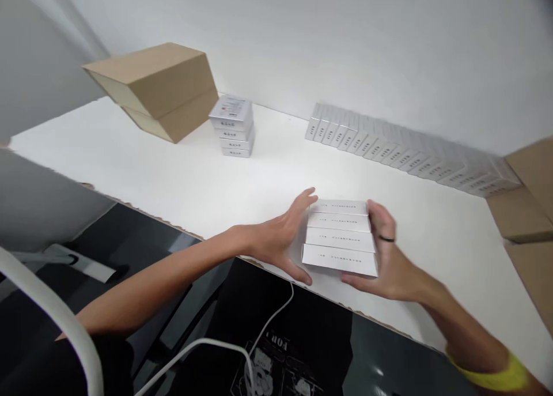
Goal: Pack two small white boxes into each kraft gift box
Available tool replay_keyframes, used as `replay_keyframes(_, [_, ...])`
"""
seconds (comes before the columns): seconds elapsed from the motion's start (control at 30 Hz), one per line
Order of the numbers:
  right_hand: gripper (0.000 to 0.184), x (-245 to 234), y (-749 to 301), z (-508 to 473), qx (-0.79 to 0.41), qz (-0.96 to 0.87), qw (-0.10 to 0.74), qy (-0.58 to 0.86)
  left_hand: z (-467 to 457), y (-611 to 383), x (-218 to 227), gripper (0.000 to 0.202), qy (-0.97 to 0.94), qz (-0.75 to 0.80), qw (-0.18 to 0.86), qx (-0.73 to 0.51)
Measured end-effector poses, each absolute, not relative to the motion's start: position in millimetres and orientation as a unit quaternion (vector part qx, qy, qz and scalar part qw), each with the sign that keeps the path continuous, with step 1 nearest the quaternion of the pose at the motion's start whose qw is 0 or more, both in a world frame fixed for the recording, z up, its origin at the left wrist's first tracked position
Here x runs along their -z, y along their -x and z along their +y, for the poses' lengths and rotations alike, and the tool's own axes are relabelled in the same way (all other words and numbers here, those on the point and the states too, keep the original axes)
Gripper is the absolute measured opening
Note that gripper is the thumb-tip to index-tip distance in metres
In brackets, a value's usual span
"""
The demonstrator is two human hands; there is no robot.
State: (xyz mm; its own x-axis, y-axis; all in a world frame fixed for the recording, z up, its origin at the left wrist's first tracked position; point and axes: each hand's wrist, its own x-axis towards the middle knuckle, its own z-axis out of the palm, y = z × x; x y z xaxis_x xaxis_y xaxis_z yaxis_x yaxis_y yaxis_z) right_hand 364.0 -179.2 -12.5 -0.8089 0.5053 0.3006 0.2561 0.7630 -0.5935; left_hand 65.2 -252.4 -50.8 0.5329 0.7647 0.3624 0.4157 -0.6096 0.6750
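Several small white boxes (339, 238) stand side by side as one block near the table's front edge, with small print on their upward faces. Wrapped round the block's right end is my right hand (389, 257), its thumb at the near side and its fingers at the far side. At the left end, my left hand (280, 234) is open, thumb and fingers spread wide. Its fingertips are close to the far left corner; whether they touch it I cannot tell. A dark band circles a finger of the right hand.
A stack of similar white boxes (233, 125) stands at the back, beside a tilted brown carton (173, 93). A long row of white boxes (401, 148) runs along the wall to brown cartons (522, 211) at the right. A white cable (276, 315) hangs below the table edge.
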Motion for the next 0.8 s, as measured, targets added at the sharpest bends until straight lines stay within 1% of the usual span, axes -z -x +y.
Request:
replay_keyframes(0.07, [0.131, -15.2, -362.0, -164.4, -0.201, -0.933, 0.208, 0.214, -280.4, -35.8, 37.8, 0.152, -0.809, 0.412, 0.232, -0.349])
replay_keyframes(0.1, [0.131, -26.9, -358.2, -154.1, -0.171, -0.940, 0.201, 0.216, -298.2, -20.7, 32.1, 0.142, -0.790, 0.438, 0.220, -0.367])
replay_keyframes(0.17, [0.130, -40.8, -342.7, -130.8, -0.137, -0.947, 0.197, 0.215, -338.2, 5.5, 24.6, 0.107, -0.751, 0.467, 0.223, -0.410])
replay_keyframes(0.23, [0.130, -42.2, -317.1, -108.7, -0.098, -0.960, 0.158, 0.208, -379.4, 23.3, 24.1, 0.070, -0.722, 0.471, 0.252, -0.440])
replay_keyframes(0.27, [0.130, -40.9, -301.8, -99.1, -0.081, -0.969, 0.124, 0.200, -398.9, 28.8, 26.5, 0.059, -0.709, 0.476, 0.269, -0.444])
replay_keyframes(0.3, [0.129, -40.5, -285.8, -90.8, -0.072, -0.975, 0.088, 0.192, -417.1, 32.5, 30.4, 0.053, -0.698, 0.487, 0.284, -0.443])
replay_keyframes(0.37, [0.129, -47.4, -253.7, -77.0, -0.106, -0.976, 0.017, 0.187, -448.1, 35.9, 40.5, 0.051, -0.675, 0.513, 0.306, -0.434])
replay_keyframes(0.43, [0.131, -66.2, -221.8, -65.8, -0.150, -0.964, -0.007, 0.220, -471.1, 37.4, 51.2, 0.050, -0.652, 0.537, 0.332, -0.420])
replay_keyframes(0.47, [0.134, -77.8, -205.9, -60.7, -0.142, -0.958, -0.001, 0.247, -479.7, 38.2, 56.0, 0.049, -0.641, 0.546, 0.348, -0.413])
replay_keyframes(0.53, [0.141, -96.0, -174.3, -51.8, -0.067, -0.953, 0.041, 0.294, -492.0, 40.2, 64.0, 0.046, -0.614, 0.564, 0.379, -0.402])
replay_keyframes(0.57, [0.139, -99.4, -159.5, -48.2, -0.022, -0.950, 0.078, 0.303, -496.3, 41.2, 67.4, 0.045, -0.599, 0.573, 0.390, -0.401])
replay_keyframes(0.67, [0.109, -79.8, -124.4, -41.9, 0.074, -0.937, 0.196, 0.279, -506.3, 43.4, 76.3, 0.040, -0.562, 0.603, 0.391, -0.409])
replay_keyframes(0.7, [0.101, -66.7, -117.2, -41.1, 0.080, -0.937, 0.209, 0.268, -509.2, 43.6, 79.0, 0.039, -0.556, 0.611, 0.386, -0.410])
replay_keyframes(0.73, [0.098, -53.4, -112.7, -40.5, 0.076, -0.942, 0.202, 0.258, -512.0, 43.7, 81.5, 0.039, -0.551, 0.618, 0.382, -0.411])
replay_keyframes(0.8, [0.102, -33.8, -111.2, -39.2, 0.053, -0.957, 0.165, 0.233, -516.5, 44.0, 85.4, 0.042, -0.544, 0.627, 0.381, -0.408])
